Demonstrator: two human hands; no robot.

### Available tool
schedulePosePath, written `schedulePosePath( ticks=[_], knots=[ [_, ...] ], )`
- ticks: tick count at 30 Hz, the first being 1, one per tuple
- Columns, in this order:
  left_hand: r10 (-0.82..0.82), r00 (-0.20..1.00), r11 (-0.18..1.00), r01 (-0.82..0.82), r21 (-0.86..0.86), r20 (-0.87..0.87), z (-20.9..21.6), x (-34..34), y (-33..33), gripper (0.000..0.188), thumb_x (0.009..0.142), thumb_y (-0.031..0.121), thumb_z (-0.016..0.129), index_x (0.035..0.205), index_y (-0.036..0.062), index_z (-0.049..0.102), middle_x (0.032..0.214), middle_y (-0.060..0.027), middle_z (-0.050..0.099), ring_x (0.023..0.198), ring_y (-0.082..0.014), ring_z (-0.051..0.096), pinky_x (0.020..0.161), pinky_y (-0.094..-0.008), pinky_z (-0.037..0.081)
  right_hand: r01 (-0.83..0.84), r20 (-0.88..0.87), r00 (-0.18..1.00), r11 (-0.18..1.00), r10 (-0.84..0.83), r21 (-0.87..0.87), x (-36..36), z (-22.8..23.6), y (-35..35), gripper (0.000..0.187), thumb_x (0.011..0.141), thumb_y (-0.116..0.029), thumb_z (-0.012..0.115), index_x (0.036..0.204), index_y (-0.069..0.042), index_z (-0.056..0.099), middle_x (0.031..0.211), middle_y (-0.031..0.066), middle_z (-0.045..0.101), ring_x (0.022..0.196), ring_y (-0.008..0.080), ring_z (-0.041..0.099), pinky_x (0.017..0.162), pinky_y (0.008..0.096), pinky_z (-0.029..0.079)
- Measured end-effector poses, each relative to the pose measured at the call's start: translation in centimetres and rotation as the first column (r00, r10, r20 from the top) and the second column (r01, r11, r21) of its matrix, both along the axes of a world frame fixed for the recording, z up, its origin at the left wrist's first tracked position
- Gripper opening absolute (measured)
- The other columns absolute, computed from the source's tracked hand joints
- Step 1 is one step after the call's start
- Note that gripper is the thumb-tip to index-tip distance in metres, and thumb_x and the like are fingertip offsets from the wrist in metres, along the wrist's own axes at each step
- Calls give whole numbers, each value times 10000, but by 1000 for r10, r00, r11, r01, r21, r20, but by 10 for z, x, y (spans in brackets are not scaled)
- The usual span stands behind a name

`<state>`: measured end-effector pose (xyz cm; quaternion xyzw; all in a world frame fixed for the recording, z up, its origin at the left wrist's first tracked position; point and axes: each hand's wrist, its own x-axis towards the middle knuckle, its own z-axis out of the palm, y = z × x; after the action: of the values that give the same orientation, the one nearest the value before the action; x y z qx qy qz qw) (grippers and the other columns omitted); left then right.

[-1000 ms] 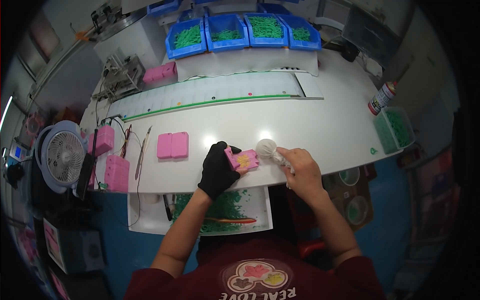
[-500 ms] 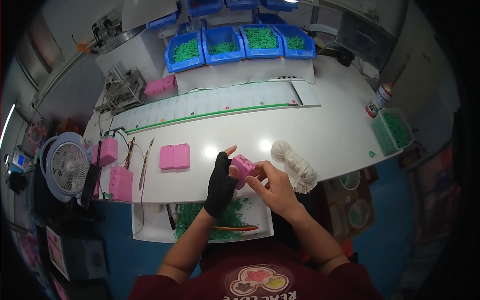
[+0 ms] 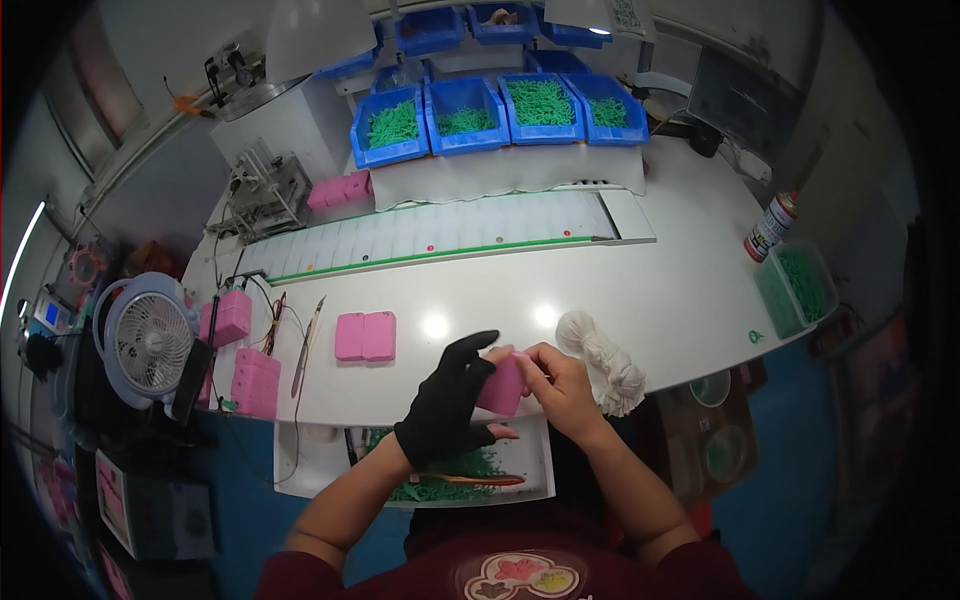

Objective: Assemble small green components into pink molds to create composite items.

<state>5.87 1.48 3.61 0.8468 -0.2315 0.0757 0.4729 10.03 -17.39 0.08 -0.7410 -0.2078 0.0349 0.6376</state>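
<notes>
In front of me, above the table's front edge, a pink block is tilted with a flat face up. My right hand, bare, pinches it at its upper right corner between thumb and fingers. My left hand, in a black glove with some bare fingertips, is at the block's left side. Its fingers stretch to the upper left edge, one bare tip apparently touching there. The left thumb sticks out apart, below the block. A pair of pink blocks lies flat on the table to the left.
A bundle of white cloth lies right of my hands. Tweezers and stacked pink blocks are at left, beside a fan. An open drawer holds green pieces. Blue bins and a spray can stand farther back.
The pink block has turned from its notched side to a flat face. My left hand has rolled over and its thumb has come off the block. My right fingers have closed on the corner.
</notes>
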Motion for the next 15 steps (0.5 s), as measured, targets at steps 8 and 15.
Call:
schedulePosePath(
  ticks=[8, 15],
  knots=[
    [-33, 996, 961, 10, 275, 81, -9, 89, 41, 658, 649, 151, 817, 1205, 72, 474, 1199, -127, 525, 1129, -305, 545, 951, -375, 463, 83, -76, 994, 996, -80, 40, 1, -25, -8, 175, 971, -120, 527, 1054, 15, 603, 823, 57, 671, 646, 71, 593, 558, 205, 475],
    [290, 956, 915, -265, 303, -39, -25, 191, 136, 647, 646, 129, 848, 1182, 85, 487, 1208, -108, 523, 1160, -260, 541, 979, -357, 452, 118, 147, 984, 989, -104, -91, -2, -33, -20, 86, 898, -51, 601, 954, 12, 618, 785, 99, 682, 661, 162, 666, 608, 261, 523]
  ],
)
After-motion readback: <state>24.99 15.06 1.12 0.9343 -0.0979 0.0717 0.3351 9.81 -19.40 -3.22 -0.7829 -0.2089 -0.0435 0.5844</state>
